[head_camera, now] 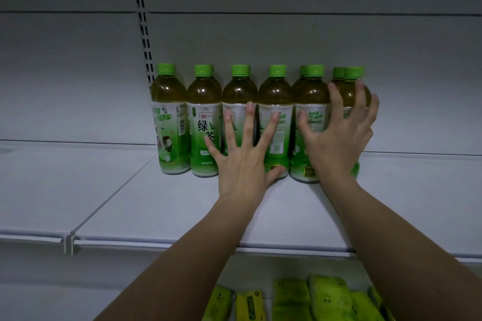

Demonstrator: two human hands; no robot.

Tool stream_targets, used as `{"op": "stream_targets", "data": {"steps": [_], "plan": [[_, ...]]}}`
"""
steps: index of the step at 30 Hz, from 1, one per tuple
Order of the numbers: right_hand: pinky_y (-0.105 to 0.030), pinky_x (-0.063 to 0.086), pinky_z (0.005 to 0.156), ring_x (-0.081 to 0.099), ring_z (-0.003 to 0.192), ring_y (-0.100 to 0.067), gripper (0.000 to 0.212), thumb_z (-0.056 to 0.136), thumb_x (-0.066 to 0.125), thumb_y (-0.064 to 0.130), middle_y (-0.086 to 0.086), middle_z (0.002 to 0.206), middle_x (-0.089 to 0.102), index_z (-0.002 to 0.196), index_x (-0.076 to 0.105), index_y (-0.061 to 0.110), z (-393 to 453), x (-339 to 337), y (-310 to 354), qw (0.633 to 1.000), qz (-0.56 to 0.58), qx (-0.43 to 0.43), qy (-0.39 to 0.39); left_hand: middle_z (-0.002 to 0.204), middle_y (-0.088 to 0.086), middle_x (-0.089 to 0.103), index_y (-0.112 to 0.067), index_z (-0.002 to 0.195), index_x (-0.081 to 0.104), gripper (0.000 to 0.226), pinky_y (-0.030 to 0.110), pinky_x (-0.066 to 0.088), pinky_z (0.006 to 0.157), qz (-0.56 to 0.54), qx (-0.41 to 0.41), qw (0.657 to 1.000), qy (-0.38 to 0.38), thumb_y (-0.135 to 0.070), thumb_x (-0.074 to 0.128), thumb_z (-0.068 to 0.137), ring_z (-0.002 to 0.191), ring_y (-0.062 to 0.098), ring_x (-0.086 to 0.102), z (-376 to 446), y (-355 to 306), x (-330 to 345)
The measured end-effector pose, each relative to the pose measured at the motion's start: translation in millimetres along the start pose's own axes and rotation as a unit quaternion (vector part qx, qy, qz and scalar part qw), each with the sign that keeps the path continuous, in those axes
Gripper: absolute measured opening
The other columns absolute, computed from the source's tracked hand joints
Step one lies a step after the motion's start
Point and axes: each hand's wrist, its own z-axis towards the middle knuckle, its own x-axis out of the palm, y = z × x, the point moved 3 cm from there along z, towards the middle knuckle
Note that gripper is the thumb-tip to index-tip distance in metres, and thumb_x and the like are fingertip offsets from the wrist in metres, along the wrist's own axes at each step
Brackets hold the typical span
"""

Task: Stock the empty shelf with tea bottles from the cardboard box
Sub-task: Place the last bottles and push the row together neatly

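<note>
A row of clear plastic tea bottles [260, 122] with green caps and green-and-white labels stands upright at the rear of the white metal shelf [161, 206], against the white back panel [260, 39]. Further caps show behind some front bottles. A slotted upright rail [142, 21] runs down the panel, left of the row. The left hand [243, 154] lies flat, fingers spread, against the middle bottles, gripping nothing. The right hand [339, 135] curls, fingers apart, around the rightmost bottle [350, 94]. Yellow-green packets [313, 300] lie on the lower shelf level.
</note>
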Motion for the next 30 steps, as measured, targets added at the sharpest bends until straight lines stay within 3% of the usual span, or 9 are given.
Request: {"op": "stream_targets", "data": {"steps": [4, 8, 13, 17, 24, 30], "plan": [[-0.061, 0.029, 0.11, 0.005, 0.149, -0.033, 0.074, 0.081, 0.048, 0.069, -0.001, 0.161, 0.013, 0.145, 0.028, 0.037, -1, -10, 2, 0.999, 0.039, 0.001, 0.028, 0.15, -0.006, -0.041, -0.047, 0.145, -0.021, 0.11, 0.076, -0.002, 0.101, 0.005, -0.002, 1.0, -0.007, -0.076, 0.055, 0.07, 0.142, 0.035, -0.027, -1, 1, -2], [-0.062, 0.022, 0.114, -0.001, 0.15, -0.033, 0.1, 0.072, 0.067, 0.063, -0.001, 0.163, -0.003, 0.15, 0.009, 0.041, -8, -24, -5, 0.996, 0.057, -0.002, 0.072, 0.151, -0.006, -0.039, -0.047, 0.144, -0.02, 0.11, 0.077, 0.001, 0.102, 0.006, -0.002, 1.0, 0.0, -0.076, 0.055, 0.069, 0.143, 0.035, -0.026, -1, 1, -3], [-0.059, 0.028, 0.114, -0.001, 0.151, -0.029, 0.122, 0.064, 0.084, 0.047, 0.003, 0.161, -0.018, 0.148, -0.006, 0.05, -30, -31, -19, 0.979, 0.105, 0.046, 0.166, 0.148, -0.007, -0.044, -0.047, 0.144, -0.023, 0.11, 0.077, 0.004, 0.104, 0.003, -0.007, 1.0, 0.009, -0.076, 0.054, 0.07, 0.143, 0.033, -0.027, -2, 0, -5], [-0.055, 0.026, 0.116, -0.003, 0.151, -0.028, 0.122, 0.065, 0.086, 0.039, 0.0, 0.161, -0.021, 0.151, 0.0, 0.046, -36, -28, -23, 0.977, 0.083, 0.023, 0.193, 0.146, -0.008, -0.046, -0.047, 0.143, -0.024, 0.112, 0.076, 0.002, 0.104, -0.001, -0.008, 1.0, 0.011, -0.077, 0.054, 0.069, 0.142, 0.033, -0.028, -2, 0, -5], [-0.058, 0.027, 0.113, 0.002, 0.149, -0.033, 0.12, 0.065, 0.085, 0.041, 0.001, 0.16, -0.021, 0.15, 0.001, 0.046, -35, -18, -23, 0.982, 0.046, 0.029, 0.18, 0.149, -0.007, -0.042, -0.046, 0.144, -0.023, 0.113, 0.074, -0.001, 0.103, 0.008, -0.008, 1.0, 0.014, -0.077, 0.054, 0.068, 0.143, 0.034, -0.027, -2, -1, -5], [-0.06, 0.03, 0.112, 0.007, 0.148, -0.036, 0.113, 0.069, 0.082, 0.043, 0.0, 0.161, -0.017, 0.149, 0.001, 0.047, -38, -37, -21, 0.97, 0.051, 0.036, 0.233, 0.156, -0.011, -0.029, -0.047, 0.144, -0.023, 0.09, 0.071, 0.007, 0.11, -0.011, -0.001, 0.995, 0.095, -0.066, 0.043, 0.085, 0.143, 0.03, -0.027, -15, 0, -24]]}}
